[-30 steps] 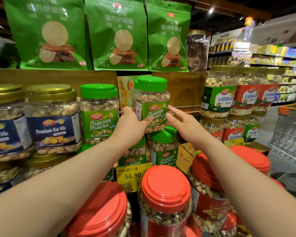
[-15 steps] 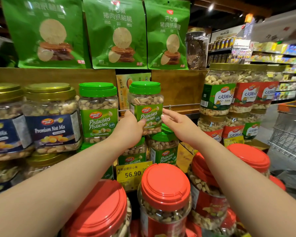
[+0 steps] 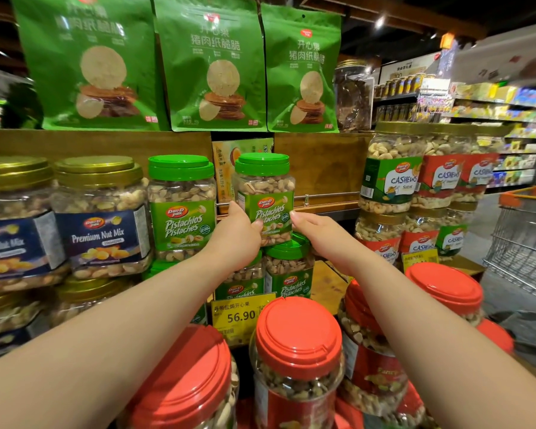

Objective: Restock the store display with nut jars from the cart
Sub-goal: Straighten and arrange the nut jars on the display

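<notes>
So compared with a second ago, the green-lidded pistachio jar (image 3: 264, 196) has come down a bit and now sits upright on top of the lower pistachio jars (image 3: 288, 267), middle of the frame, right next to its twin pistachio jar (image 3: 181, 205). Your left hand (image 3: 237, 236) is still wrapped around the jar's lower left side, thumb across the label. Your right hand (image 3: 314, 232) has eased off: half a second back the fingers were up against the label, now they're straight and relaxed, fingertips just beside the jar's right edge. Can't tell if they're actually touching it or not.

The display itself is a stepped wooden shelf (image 3: 319, 162), with a metal rail (image 3: 325, 199) running behind the pistachios. Gold-lidded Premium Nut Mix jars (image 3: 101, 218) are stacked at the left, and cashew jars (image 3: 390, 178) with green and red labels are stacked at the right. Three green snack bags (image 3: 211, 66) stand along the top level, with a big clear jar of something dark (image 3: 353, 94) next to them. A yellow price tag (image 3: 243, 314) reading 56.90 sits lower middle, and red-lidded jars (image 3: 297, 345) fill the bottom of the frame under your arms.

Room-wise, it's a dim shop with ceiling spotlights, stocked aisle shelves (image 3: 492, 100) run off at the upper right, and a wire shopping cart (image 3: 526, 239) with an orange rim is at the right edge.
</notes>
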The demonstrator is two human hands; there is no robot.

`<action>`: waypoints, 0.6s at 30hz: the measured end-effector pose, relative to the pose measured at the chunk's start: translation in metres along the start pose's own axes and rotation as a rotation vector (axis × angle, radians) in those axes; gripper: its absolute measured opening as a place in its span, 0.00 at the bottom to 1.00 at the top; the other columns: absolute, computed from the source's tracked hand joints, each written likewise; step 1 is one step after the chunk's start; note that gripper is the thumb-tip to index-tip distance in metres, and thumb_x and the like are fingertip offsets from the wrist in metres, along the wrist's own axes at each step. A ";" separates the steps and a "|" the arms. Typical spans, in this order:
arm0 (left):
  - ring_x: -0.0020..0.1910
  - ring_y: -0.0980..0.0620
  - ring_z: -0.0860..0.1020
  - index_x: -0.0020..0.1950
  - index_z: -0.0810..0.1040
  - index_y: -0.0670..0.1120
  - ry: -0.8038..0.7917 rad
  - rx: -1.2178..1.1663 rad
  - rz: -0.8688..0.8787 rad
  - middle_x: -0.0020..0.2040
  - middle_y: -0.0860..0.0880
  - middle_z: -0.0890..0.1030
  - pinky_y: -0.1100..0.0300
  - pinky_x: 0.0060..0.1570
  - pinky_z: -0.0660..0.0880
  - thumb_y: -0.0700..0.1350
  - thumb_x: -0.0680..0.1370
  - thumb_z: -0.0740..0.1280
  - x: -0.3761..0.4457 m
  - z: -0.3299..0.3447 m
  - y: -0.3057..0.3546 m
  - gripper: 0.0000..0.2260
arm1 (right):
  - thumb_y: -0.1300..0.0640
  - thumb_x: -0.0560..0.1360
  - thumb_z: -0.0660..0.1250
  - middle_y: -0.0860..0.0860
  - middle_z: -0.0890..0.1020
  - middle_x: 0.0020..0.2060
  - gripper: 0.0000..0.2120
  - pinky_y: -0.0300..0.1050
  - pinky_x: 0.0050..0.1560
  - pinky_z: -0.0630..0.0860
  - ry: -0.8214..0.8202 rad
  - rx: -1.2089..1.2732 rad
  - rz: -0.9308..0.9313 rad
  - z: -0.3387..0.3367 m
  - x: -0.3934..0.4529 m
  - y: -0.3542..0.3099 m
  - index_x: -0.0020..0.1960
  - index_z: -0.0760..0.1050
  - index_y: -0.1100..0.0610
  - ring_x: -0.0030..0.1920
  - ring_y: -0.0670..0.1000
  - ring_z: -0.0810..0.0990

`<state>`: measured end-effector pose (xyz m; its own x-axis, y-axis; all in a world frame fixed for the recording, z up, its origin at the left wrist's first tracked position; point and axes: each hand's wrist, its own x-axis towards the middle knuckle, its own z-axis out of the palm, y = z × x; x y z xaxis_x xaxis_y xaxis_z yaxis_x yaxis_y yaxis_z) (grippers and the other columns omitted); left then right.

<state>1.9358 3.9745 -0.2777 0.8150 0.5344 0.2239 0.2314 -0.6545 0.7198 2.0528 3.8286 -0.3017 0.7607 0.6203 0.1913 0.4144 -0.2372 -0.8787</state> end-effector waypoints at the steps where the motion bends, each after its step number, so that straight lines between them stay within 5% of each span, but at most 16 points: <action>1: 0.71 0.40 0.73 0.82 0.53 0.41 -0.003 -0.001 -0.001 0.74 0.40 0.72 0.44 0.69 0.72 0.48 0.86 0.60 0.000 0.000 0.000 0.28 | 0.37 0.82 0.59 0.45 0.80 0.67 0.25 0.48 0.65 0.75 -0.003 -0.007 -0.003 0.000 0.000 0.000 0.74 0.73 0.47 0.66 0.48 0.78; 11: 0.70 0.42 0.73 0.80 0.58 0.43 -0.004 -0.038 0.014 0.73 0.43 0.74 0.45 0.69 0.72 0.49 0.85 0.60 0.001 -0.001 -0.006 0.25 | 0.44 0.82 0.65 0.48 0.79 0.68 0.20 0.56 0.68 0.75 -0.001 -0.194 -0.045 -0.003 -0.003 0.006 0.73 0.73 0.43 0.67 0.50 0.78; 14: 0.69 0.42 0.74 0.79 0.59 0.44 0.002 -0.026 0.024 0.72 0.43 0.75 0.48 0.67 0.72 0.49 0.85 0.61 0.000 -0.001 -0.007 0.24 | 0.51 0.75 0.75 0.45 0.82 0.61 0.20 0.50 0.64 0.78 -0.019 -0.138 -0.038 -0.002 -0.001 0.008 0.66 0.77 0.40 0.62 0.47 0.80; 18: 0.69 0.41 0.74 0.80 0.58 0.43 0.007 -0.018 0.018 0.72 0.43 0.74 0.46 0.67 0.72 0.49 0.85 0.62 0.001 0.000 -0.005 0.26 | 0.40 0.69 0.79 0.43 0.81 0.55 0.30 0.42 0.55 0.76 0.007 -0.419 0.004 0.008 -0.001 0.008 0.68 0.76 0.45 0.56 0.46 0.80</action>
<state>1.9351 3.9779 -0.2810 0.8150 0.5267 0.2417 0.2073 -0.6544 0.7272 2.0507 3.8322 -0.3126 0.7655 0.6139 0.1927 0.5778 -0.5243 -0.6255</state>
